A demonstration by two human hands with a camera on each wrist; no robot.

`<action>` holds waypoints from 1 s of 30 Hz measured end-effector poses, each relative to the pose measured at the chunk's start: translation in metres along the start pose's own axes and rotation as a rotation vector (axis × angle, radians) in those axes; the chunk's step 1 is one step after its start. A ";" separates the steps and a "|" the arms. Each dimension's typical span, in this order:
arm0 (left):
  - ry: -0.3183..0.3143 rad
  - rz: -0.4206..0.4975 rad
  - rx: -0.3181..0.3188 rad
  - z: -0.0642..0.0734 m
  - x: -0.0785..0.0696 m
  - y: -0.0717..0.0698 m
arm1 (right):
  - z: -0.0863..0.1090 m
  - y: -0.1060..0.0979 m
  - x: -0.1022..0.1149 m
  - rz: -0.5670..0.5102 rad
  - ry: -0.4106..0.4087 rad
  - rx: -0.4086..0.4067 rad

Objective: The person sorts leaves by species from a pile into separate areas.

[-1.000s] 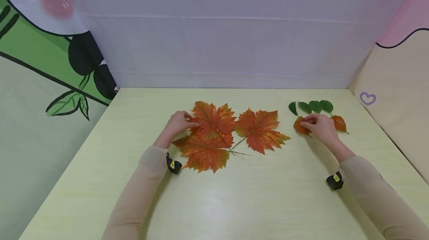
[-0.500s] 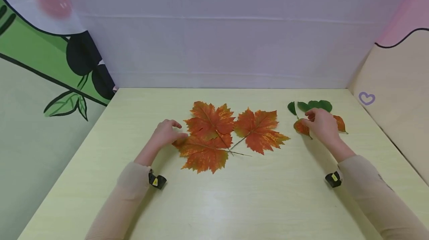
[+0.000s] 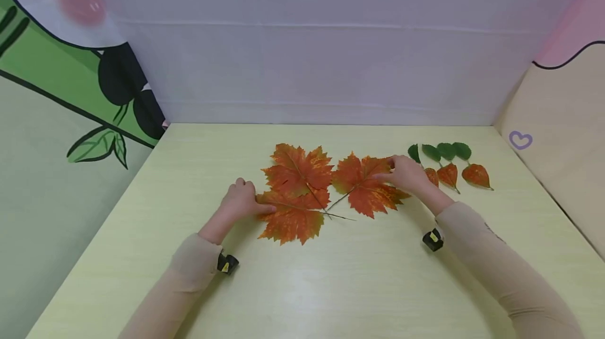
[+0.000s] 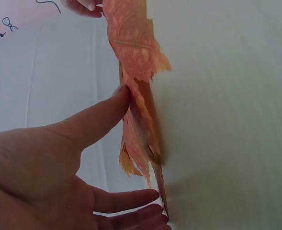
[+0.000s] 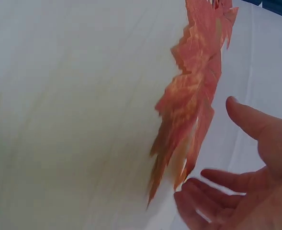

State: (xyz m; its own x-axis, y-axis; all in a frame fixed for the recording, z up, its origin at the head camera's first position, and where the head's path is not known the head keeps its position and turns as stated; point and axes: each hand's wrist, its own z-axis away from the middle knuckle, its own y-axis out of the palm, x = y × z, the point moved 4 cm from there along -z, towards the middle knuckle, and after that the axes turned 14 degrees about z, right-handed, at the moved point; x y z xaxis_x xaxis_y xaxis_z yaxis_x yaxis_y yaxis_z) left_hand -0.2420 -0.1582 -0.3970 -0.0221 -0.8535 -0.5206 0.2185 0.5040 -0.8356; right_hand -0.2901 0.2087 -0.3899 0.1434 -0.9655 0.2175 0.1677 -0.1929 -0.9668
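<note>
Three orange-red maple leaves lie with their stems meeting near the middle of the table. My left hand (image 3: 236, 201) is at the left tip of the lower maple leaf (image 3: 292, 223). Its thumb (image 4: 102, 112) touches the leaf, while the other fingers reach along the edge, fairly straight. Overlapping that leaf is the upper maple leaf (image 3: 298, 171). My right hand (image 3: 410, 176) has come to the right edge of the right maple leaf (image 3: 364, 186). In the right wrist view, its thumb (image 5: 248, 120) is spread away from loosely bent fingers beside the leaf (image 5: 188, 105).
At the table's right back are small orange, lantern-shaped pods (image 3: 476, 176), with several green leaves (image 3: 446, 151) in a row behind them. The right hand partly covers the leftmost pod (image 3: 432, 176). A pale cloth wall (image 3: 307, 76) rises behind the table (image 3: 321, 286).
My right hand has left the orange pods and moved left to the right maple leaf. My left hand drew back from the upper leaf, then came to the lower leaf's tip.
</note>
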 end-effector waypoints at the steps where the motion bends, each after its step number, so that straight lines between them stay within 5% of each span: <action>1: -0.007 -0.021 -0.007 0.000 -0.001 0.001 | -0.003 0.003 0.002 0.026 0.009 0.024; 7: -0.015 -0.044 -0.003 -0.002 -0.003 0.002 | -0.013 0.015 0.012 0.080 0.080 0.070; 17: -0.030 0.219 0.063 -0.012 0.012 0.000 | -0.016 0.019 0.014 -0.198 0.117 0.090; 25: 0.000 0.327 -0.039 -0.015 0.012 -0.008 | -0.010 0.021 0.009 -0.417 0.152 0.111; 30: 0.056 0.414 -0.133 -0.012 0.000 -0.026 | -0.007 0.019 0.009 -0.482 0.125 0.112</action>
State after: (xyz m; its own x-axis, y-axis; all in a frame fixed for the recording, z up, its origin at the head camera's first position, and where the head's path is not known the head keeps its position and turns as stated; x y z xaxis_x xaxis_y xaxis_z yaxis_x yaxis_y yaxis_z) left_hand -0.2591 -0.1697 -0.3776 -0.0128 -0.5693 -0.8220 0.0925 0.8179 -0.5679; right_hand -0.2930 0.1955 -0.4070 -0.0926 -0.7864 0.6107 0.2906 -0.6080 -0.7388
